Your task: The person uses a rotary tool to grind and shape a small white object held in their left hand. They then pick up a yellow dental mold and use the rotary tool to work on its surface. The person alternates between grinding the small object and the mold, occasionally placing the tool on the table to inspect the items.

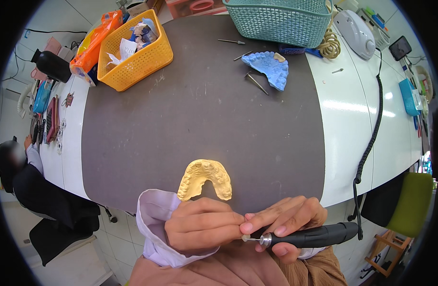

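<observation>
My right hand (290,221) is wrapped round a black rotary handpiece (319,236) with a silver collar and a thin bur at its tip. My left hand (204,224), fingers bent and pressed together, pinches a small cream piece like a dental crown (246,237), mostly hidden by the fingertips. The bur meets this piece or lies right beside it; I cannot tell which. The fingertips of both hands touch each other. Just beyond my left hand, a yellow horseshoe-shaped dental cast (207,174) lies on the grey mat (200,119).
A blue dental cast (269,69) lies at the far right of the mat, near loose burs (257,83). Behind stand a teal basket (278,24) and an orange basket (133,52). The handpiece's coiled cord (371,143) runs along the right to a white control unit (355,33). Another person (42,176) sits at left.
</observation>
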Demonstrator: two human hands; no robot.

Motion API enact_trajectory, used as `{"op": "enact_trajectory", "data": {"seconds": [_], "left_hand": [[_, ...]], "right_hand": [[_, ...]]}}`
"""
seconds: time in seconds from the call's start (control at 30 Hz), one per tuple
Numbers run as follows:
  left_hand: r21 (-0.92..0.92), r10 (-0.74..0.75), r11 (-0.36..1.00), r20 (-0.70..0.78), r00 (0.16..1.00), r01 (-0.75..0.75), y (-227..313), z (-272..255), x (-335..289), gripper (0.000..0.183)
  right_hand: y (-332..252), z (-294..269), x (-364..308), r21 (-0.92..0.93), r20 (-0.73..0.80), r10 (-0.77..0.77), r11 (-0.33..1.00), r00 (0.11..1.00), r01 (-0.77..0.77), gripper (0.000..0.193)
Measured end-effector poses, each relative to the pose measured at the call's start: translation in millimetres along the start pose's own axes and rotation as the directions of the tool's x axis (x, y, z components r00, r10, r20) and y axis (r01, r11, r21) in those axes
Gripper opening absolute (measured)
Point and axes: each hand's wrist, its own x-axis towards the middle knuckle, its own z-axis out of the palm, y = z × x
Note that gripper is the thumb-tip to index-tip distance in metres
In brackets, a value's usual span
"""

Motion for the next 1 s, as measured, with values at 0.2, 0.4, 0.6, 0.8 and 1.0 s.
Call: {"op": "enact_trajectory", "data": {"seconds": [0.2, 0.4, 0.6, 0.8, 1.0], "left_hand": [[-0.010, -0.009, 1.000, -0.015, 1.000, 0.009, 0.9, 0.7, -1.1, 0.024], [0.001, -0.014, 1.000, -0.048, 0.999, 0.014, 2.3, 4.0, -1.5, 0.022], [-0.028, -0.027, 0.999, -0.063, 0.998, 0.025, 2.8, 4.2, -0.6, 0.022], [-0.028, -0.026, 0.999, -0.053, 0.998, 0.025, 3.3, 3.1, 0.8, 0.020], [-0.031, -0.019, 0.999, -0.057, 0.998, 0.017, 2.2, 4.6, -0.7, 0.021]], "right_hand": [[-2.3, 0.2, -1.6, 0.036, 0.006, 0.065, 0.997, 0.998, -0.065, 0.024], [-0.2, -1.6, -5.3, 0.040, 0.001, 0.055, 0.998, 0.998, -0.055, 0.025], [-0.5, -2.0, -3.8, 0.021, 0.027, 0.038, 0.999, 0.999, -0.039, 0.026], [-2.9, -1.2, -3.8, 0.050, 0.021, 0.064, 0.997, 0.998, -0.065, 0.026], [0.5, -3.1, -4.7, 0.030, 0.037, 0.036, 0.999, 0.999, -0.037, 0.026]]}}
